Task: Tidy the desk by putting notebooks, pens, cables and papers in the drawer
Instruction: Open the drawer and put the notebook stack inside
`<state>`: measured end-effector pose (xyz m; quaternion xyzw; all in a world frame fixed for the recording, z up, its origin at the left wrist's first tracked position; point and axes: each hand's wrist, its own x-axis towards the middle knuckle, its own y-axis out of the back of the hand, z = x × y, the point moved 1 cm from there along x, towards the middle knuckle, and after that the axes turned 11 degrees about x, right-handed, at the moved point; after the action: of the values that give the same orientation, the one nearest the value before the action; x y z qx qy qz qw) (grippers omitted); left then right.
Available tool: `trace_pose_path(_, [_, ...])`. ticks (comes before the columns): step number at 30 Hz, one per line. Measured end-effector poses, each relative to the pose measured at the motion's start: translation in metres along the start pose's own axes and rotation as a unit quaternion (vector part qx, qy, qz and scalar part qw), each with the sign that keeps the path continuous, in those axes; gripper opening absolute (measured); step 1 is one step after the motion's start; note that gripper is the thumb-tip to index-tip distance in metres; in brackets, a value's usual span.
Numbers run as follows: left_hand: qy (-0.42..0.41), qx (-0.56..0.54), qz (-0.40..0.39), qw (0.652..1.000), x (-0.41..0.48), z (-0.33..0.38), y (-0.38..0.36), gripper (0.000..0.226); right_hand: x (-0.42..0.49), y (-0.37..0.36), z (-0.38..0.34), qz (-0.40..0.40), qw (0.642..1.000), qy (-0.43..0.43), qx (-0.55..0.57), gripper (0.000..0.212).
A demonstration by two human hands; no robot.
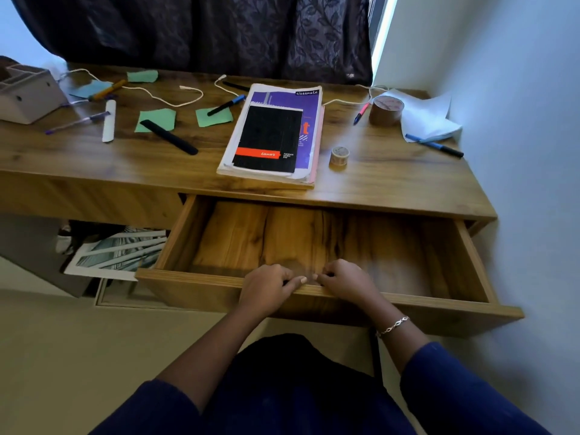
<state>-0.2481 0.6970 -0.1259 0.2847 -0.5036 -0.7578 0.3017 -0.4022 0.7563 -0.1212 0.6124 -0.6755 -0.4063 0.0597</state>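
Note:
The wooden drawer (470,246) stands pulled out under the desk, with nothing inside it. My left hand (266,287) and my right hand (345,282) both grip its front edge, side by side near the middle. On the desk above lies a stack of notebooks (310,120) topped by a black pad (270,136). A white cable (163,98) snakes across the back left. Green paper slips (157,117) and pens (226,105) are scattered around. White papers (430,117) lie at the right with a blue pen (433,145).
A grey desk organiser (28,95) sits at the far left. A brown tape roll (386,111) and a small tape roll (340,157) stand right of the notebooks. A black comb (169,137) lies on a green slip. The wall is close on the right. Framed pictures (119,252) lean below the desk.

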Motion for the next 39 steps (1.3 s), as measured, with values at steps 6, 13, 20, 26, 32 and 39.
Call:
trace_pose_path(6, [-0.014, -0.010, 0.006, 1.000, -0.058, 0.007, -0.011, 0.039, -0.048, -0.030, 0.004, -0.017, 0.999, -0.041, -0.017, 0.031])
trace_pose_path(13, [-0.010, -0.005, 0.023, 1.000, -0.109, 0.013, -0.018, 0.043, -0.091, -0.053, 0.012, -0.017, 0.999, -0.021, -0.023, 0.031])
trace_pose_path(20, [0.009, 0.004, -0.003, 1.000, -0.126, 0.015, -0.026, 0.041, -0.107, -0.069, 0.022, 0.005, 0.999, -0.004, -0.039, 0.029])
trace_pose_path(26, [0.005, -0.030, -0.007, 1.000, -0.132, 0.015, -0.032, 0.036, -0.111, -0.075, 0.026, 0.005, 0.999, 0.003, -0.038, 0.026])
trace_pose_path(32, [0.049, -0.224, -0.053, 0.972, -0.105, 0.001, -0.018, 0.022, -0.091, -0.064, 0.025, -0.060, 0.998, -0.017, 0.013, 0.027])
trace_pose_path(39, [0.115, -0.209, 0.100, 0.966, -0.029, -0.036, 0.041, 0.017, -0.027, -0.019, -0.005, -0.028, 0.997, 0.021, 0.067, 0.032])
